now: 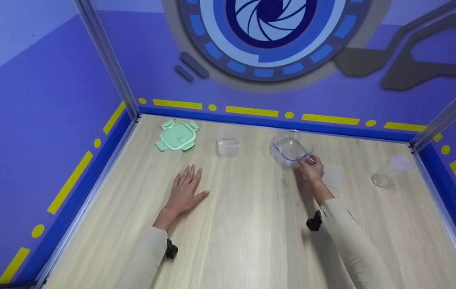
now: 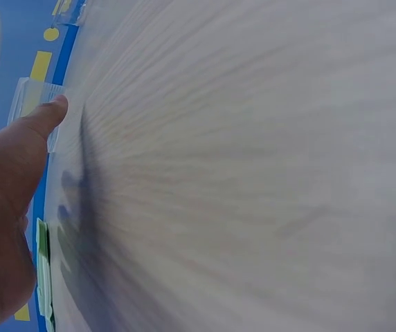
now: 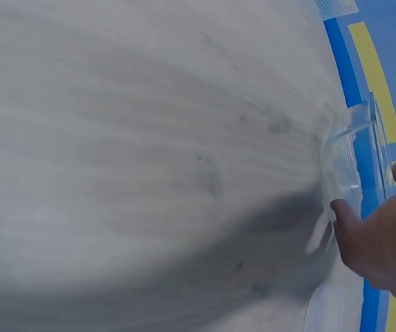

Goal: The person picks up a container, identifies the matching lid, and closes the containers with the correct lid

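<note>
My right hand (image 1: 311, 167) is at the near right corner of a clear glass food container (image 1: 288, 150) and grips its edge. The right wrist view shows the thumb on the near side of the glass container (image 3: 343, 166) and a finger by its rim. My left hand (image 1: 185, 190) is over the table at left with its fingers straight and spread, holding nothing. Beyond it lies a mint-green lid (image 1: 178, 136) with flaps on its sides. To that lid's right stands a small translucent plastic container (image 1: 229, 147).
Right of my right hand lies a flat translucent lid (image 1: 333, 176). Farther right, a clear cylindrical jar (image 1: 388, 172) lies on its side. The wooden table (image 1: 244, 233) is bordered by blue panels (image 1: 252, 96) at the back and sides.
</note>
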`<state>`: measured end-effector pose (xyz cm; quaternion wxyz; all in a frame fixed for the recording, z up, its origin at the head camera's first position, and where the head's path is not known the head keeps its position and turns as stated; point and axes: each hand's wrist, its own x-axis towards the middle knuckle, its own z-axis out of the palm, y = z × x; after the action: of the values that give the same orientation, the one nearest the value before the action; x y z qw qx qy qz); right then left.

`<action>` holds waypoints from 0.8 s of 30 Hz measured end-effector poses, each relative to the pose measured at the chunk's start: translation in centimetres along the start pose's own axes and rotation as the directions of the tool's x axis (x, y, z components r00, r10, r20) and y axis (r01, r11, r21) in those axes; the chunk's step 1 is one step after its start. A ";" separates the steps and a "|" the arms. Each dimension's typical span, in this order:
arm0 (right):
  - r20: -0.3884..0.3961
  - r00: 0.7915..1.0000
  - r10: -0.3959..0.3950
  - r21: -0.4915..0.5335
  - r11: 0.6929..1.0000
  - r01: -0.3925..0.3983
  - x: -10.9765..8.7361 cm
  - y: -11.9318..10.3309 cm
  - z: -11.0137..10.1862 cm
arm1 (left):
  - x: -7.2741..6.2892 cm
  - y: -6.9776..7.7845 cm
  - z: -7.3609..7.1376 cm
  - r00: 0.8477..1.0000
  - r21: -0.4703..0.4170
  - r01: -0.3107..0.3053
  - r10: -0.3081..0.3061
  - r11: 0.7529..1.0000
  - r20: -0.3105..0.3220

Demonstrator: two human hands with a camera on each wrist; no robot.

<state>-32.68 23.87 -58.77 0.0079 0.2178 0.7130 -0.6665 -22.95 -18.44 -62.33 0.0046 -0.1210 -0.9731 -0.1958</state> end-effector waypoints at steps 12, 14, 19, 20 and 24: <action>0.081 0.985 0.150 0.264 0.950 -0.166 -0.4 -1.3 0.3 | -0.1 0.0 0.0 1.000 0.003 -0.007 0.007 1.000 -0.014; 0.104 0.982 0.156 0.255 0.950 -0.178 -0.5 -1.4 0.0 | -0.1 0.0 0.0 1.000 -0.003 -0.012 0.012 1.000 -0.020; 0.167 0.979 0.118 0.213 0.965 -0.153 -0.3 -1.2 -0.6 | -0.1 0.1 0.0 0.999 0.010 -0.021 0.021 1.000 -0.025; 0.182 0.977 0.111 0.203 0.968 -0.148 -0.3 -1.1 -0.7 | -0.1 0.1 0.0 0.999 0.013 -0.023 0.023 1.000 -0.025; 0.232 0.967 0.109 0.164 0.975 -0.150 -0.3 -0.5 -0.9 | -0.1 0.0 -0.1 1.000 0.005 -0.024 0.024 1.000 -0.017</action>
<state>-32.35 24.64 -58.10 0.1112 0.1884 0.6288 -0.7462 -22.80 -18.48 -62.23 0.0155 -0.1310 -0.9720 -0.1944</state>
